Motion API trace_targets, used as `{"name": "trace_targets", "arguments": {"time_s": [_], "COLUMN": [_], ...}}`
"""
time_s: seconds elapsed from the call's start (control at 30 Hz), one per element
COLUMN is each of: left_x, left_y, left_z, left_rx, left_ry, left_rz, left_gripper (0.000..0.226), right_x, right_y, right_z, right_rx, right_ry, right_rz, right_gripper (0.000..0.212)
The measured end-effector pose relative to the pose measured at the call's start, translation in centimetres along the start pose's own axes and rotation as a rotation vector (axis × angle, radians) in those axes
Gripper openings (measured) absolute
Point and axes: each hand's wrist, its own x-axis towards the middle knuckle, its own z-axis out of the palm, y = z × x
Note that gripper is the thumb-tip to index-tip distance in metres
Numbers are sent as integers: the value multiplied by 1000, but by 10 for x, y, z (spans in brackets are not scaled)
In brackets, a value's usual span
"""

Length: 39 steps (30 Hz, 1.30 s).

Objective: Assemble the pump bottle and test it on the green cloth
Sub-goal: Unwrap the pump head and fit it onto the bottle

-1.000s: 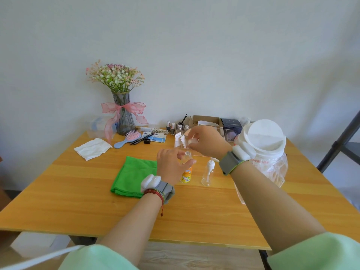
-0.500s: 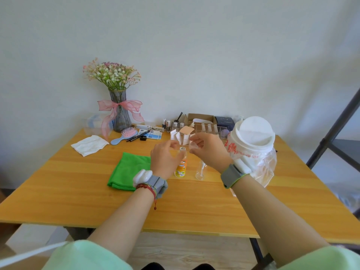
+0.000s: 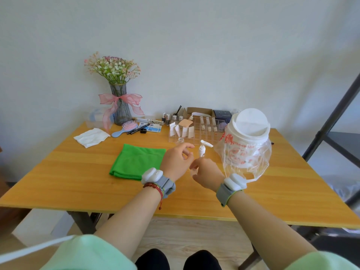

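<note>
The white pump head [image 3: 203,148] was pinched low on its stem in the grip of the right hand [image 3: 207,175]; the bottle beneath was hidden, so whether it was seated could not be told. The left hand [image 3: 176,162] was held just beside it, fingers [image 3: 186,147] loosely spread and closed on nothing. The folded green cloth [image 3: 137,161] lay flat on the yellow wooden desk [image 3: 68,178], just left of the left hand. A white-lidded tub wrapped in a clear plastic bag [image 3: 247,145] stood to the right.
</note>
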Motion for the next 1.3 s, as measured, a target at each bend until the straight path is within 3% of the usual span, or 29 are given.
{"name": "trace_targets", "arguments": {"time_s": [0.17, 0.57, 0.67, 0.8, 1.0, 1.3], "left_x": [-3, -1, 1, 6, 17, 28], "left_y": [0, -1, -1, 0, 5, 0], "left_z": [11, 16, 18, 24, 38, 61], "left_rx": [50, 78, 75, 76, 175, 249], "left_ry": [-57, -71, -70, -100, -173, -155], "left_rz": [-16, -23, -27, -63, -121, -189], "left_gripper": [35, 40, 41, 49, 57, 44], "right_x": [-3, -2, 1, 9, 27, 58], "right_y": [12, 23, 26, 37, 29, 13], "right_z": [12, 15, -1, -42, -76, -64], "right_rx": [37, 82, 99, 58, 86, -175], "right_ry": [-19, -27, -47, 70, 160, 29], "right_rz": [44, 53, 84, 187, 197, 136], "right_gripper": [27, 29, 37, 29, 63, 39]}}
